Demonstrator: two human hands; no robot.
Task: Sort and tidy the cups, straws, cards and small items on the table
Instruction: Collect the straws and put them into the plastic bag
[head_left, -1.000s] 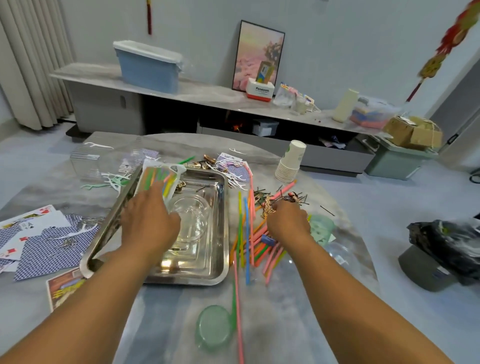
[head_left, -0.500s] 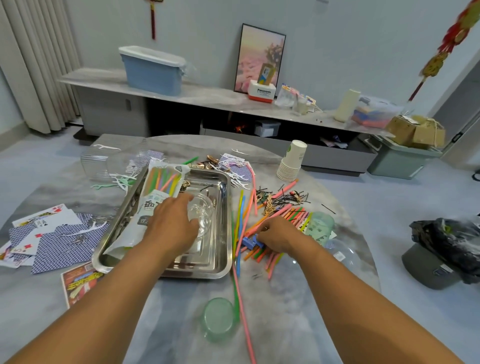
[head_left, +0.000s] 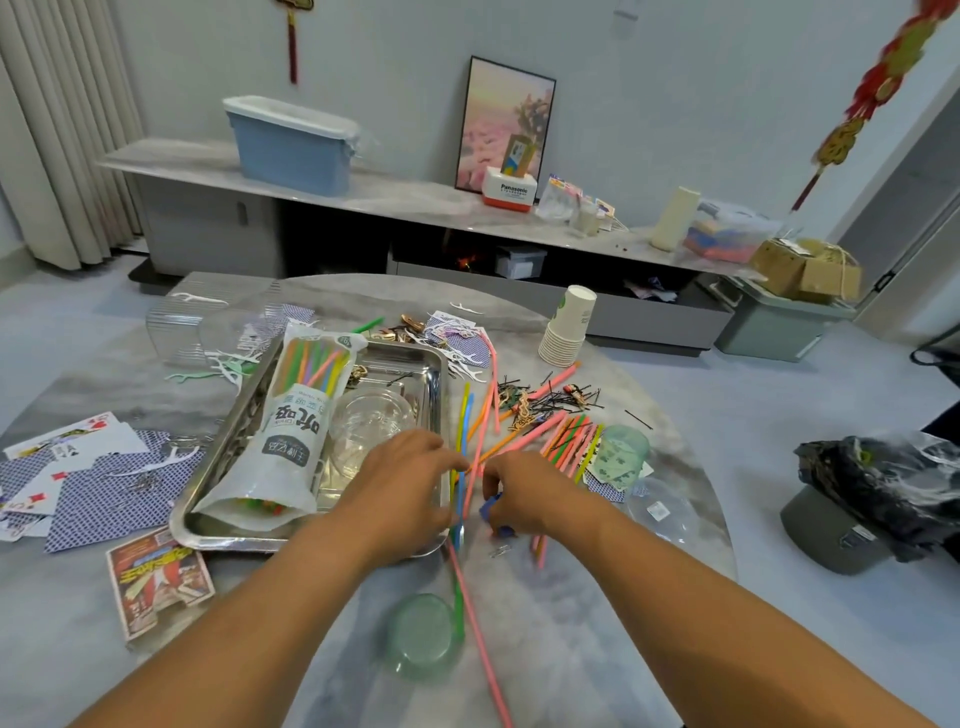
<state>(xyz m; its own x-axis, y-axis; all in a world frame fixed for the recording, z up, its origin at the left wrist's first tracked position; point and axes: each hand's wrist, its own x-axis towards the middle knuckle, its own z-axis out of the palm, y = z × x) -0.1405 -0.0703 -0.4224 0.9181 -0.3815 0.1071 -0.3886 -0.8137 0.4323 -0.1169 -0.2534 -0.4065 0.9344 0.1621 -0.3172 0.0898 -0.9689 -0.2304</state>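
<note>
From the head view, a round marble table carries a scatter of small things. A steel tray sits left of centre; a printed bag of straws lies along its left side, its open mouth toward the person, and a clear plastic cup lies beside the bag inside the tray. The left hand reaches over the tray's right rim, fingers stretched toward the loose straws that lie fanned out just right of the tray; whether it pinches one cannot be told. The right hand rests among those straws with its fingers curled down over them, and a small blue object shows under its thumb; its grip cannot be made out. A stack of paper cups stands at the far right of the table, with dark hairpins strewn near it. Playing cards lie spread left of the tray. A green cup lies on its side near the person, touching a long pink straw.
</note>
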